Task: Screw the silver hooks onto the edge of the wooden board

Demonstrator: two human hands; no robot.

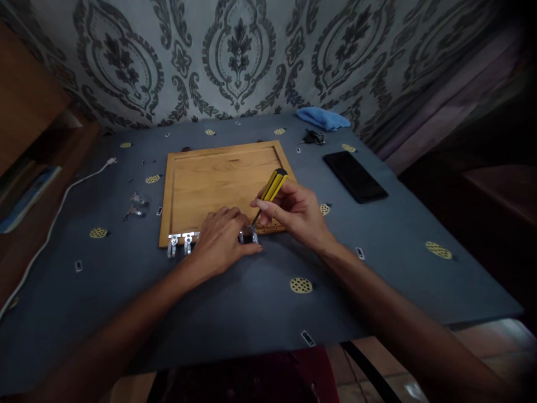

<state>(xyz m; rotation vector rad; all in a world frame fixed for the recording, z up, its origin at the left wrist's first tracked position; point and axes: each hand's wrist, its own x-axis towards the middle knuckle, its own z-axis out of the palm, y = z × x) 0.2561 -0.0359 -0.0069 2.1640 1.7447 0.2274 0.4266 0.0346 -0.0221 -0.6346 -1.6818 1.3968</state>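
Note:
A wooden framed panel (pixel 218 179) lies flat on the blue-grey tablecloth (pixel 251 302). My right hand (pixel 296 215) is closed round a yellow-and-black screwdriver (pixel 272 187), its tip down at the panel's near edge. My left hand (pixel 220 243) is curled over a small metal hook (pixel 248 237) at that edge, pressing it down beside the screwdriver tip. Two more metal hooks (pixel 180 243) are fixed along the same edge to the left.
A black phone (pixel 354 176) lies right of the panel. A blue cloth (pixel 322 118) and a dark key bunch (pixel 314 137) sit at the back. Loose metal parts (pixel 135 205) and a white cable (pixel 62 201) lie to the left. The patterned wall stands behind.

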